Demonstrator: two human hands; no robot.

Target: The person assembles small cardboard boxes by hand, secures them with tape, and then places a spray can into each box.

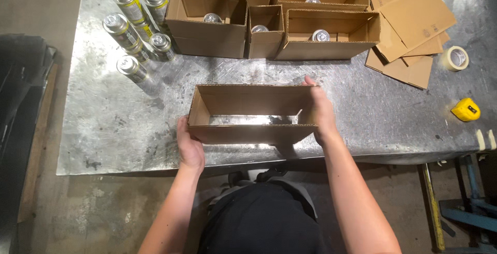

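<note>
An open brown cardboard box (243,101) stands on the metal table (129,124) near its front edge. It has no closed bottom; the shiny table shows through inside. My left hand (189,145) grips its near left corner from outside. My right hand (320,110) is pressed flat against its right end, fingers reaching to the far corner. Both hands hold the box between them.
Several silver spray cans (135,26) stand at the back left. Behind the held box are several open cardboard boxes (209,18) with cans inside. Flat cardboard sheets (411,26), a tape roll (457,57) and a yellow tape measure (466,110) lie at the right.
</note>
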